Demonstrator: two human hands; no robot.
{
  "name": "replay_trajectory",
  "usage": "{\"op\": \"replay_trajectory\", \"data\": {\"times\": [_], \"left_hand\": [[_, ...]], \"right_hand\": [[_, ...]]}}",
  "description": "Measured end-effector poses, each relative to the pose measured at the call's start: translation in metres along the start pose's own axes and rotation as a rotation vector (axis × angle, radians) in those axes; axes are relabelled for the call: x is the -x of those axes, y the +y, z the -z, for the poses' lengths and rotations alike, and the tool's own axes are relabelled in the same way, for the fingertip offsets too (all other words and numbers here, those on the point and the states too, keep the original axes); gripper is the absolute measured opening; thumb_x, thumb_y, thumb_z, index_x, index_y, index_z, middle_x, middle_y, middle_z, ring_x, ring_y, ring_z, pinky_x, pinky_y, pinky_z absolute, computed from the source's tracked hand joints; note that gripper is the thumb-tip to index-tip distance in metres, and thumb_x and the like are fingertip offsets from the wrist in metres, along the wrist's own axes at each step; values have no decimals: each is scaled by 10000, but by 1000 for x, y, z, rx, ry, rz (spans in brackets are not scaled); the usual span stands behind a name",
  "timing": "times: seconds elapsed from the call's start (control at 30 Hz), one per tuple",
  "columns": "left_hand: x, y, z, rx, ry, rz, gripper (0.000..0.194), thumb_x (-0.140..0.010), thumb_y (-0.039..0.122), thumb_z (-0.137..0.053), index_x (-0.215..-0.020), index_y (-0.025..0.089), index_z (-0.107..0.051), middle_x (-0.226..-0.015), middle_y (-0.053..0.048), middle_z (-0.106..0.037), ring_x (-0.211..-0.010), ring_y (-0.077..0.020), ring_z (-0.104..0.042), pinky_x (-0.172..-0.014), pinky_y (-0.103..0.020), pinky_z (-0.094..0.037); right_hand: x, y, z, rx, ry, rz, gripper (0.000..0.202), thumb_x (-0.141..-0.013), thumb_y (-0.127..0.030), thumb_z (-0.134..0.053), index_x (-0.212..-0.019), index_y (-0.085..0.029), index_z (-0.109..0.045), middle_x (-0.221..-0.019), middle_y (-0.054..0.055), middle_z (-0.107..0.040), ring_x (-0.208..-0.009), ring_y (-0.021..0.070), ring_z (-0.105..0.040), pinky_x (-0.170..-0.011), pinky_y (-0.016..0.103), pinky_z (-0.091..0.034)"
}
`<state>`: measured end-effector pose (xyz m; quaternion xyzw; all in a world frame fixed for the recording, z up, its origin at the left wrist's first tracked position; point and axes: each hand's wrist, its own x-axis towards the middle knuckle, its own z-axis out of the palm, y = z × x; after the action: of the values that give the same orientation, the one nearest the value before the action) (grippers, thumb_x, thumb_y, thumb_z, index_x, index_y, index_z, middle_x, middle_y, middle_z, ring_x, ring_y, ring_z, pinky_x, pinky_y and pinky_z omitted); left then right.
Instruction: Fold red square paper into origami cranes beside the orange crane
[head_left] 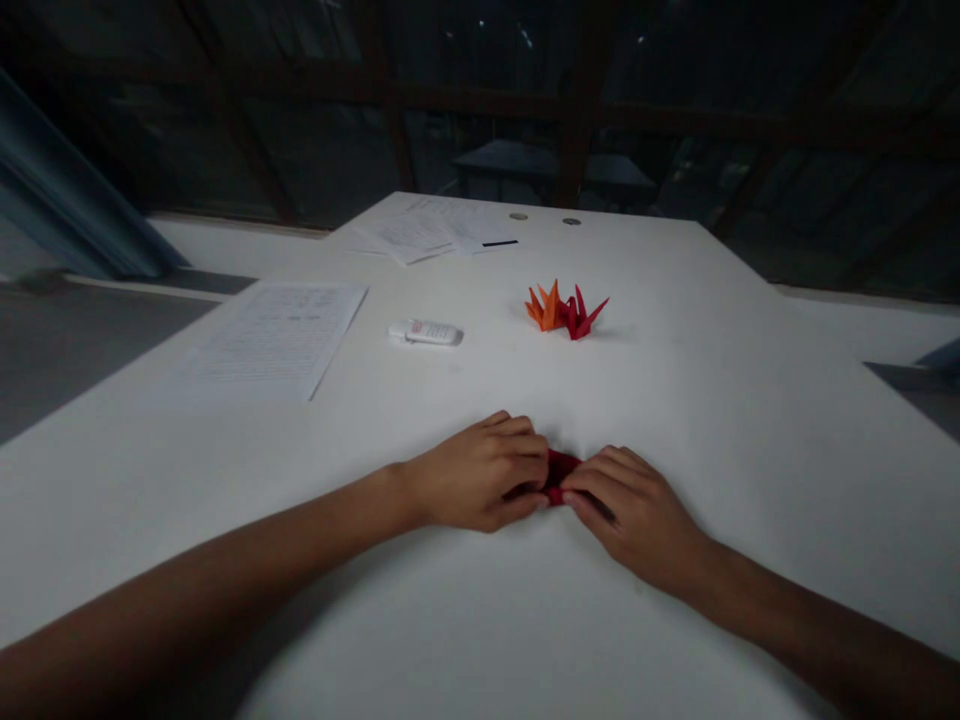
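Note:
A small piece of folded red paper (562, 468) lies low over the white table (465, 620), between my two hands. My left hand (495, 472) grips its left side with bent fingers, the thumb at the near edge. On the right side, my right hand (630, 505) pinches the paper between thumb and fingers. Much of the paper is hidden under the fingers. Beyond the hands stand an orange folded paper crane (547, 308) and a red folded paper crane (581, 315), side by side and seemingly touching.
A white bottle-like item with print (426, 333) lies left of the cranes. Printed sheets (277, 335) rest at the left, and more papers (412, 232) with a black pen-like stick (500, 243) lie at the far edge, near two round discs (518, 216).

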<state>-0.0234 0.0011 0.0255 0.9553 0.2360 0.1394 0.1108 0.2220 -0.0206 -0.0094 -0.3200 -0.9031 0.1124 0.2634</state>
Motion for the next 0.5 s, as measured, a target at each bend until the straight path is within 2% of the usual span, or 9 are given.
{"op": "replay_trajectory", "data": {"times": [0.17, 0.33, 0.4, 0.5], "left_hand": [[-2, 1, 0, 34, -43, 78, 110, -946, 282, -619, -872, 201, -629, -972, -38, -662, -966, -221, -553, -910, -364, -412], [-3, 2, 0, 78, -66, 136, 60, -925, 263, -636, -962, 215, -635, -968, -36, -656, -990, -233, -556, -929, -375, -416], [-3, 2, -1, 102, -53, 173, 147, -904, 280, -662, -1030, 217, -621, -1030, -46, -654, -1004, -239, -568, -940, -388, -427], [-2, 1, -3, 161, 5, 236, 402, -860, 321, -715, -1215, 214, -560, -1201, -84, -628, -1096, -264, -576, -996, -422, -442]], "right_hand": [[-2, 1, 0, -23, -16, -51, 74, -980, -165, -609, -987, -206, -671, -945, 42, -708, -898, 222, -615, -872, 424, -482], [-3, -1, 2, -42, -23, -101, 118, -961, -149, -623, -1042, -217, -676, -1040, 54, -696, -987, 228, -610, -939, 426, -488], [-3, -1, 2, -36, -7, -119, 187, -945, -155, -644, -1118, -220, -671, -1125, 65, -692, -1056, 240, -600, -982, 444, -477], [-3, 0, 1, -5, 10, -154, 332, -922, -187, -675, -1249, -224, -633, -1227, 80, -685, -1131, 271, -584, -1004, 491, -458]]}}
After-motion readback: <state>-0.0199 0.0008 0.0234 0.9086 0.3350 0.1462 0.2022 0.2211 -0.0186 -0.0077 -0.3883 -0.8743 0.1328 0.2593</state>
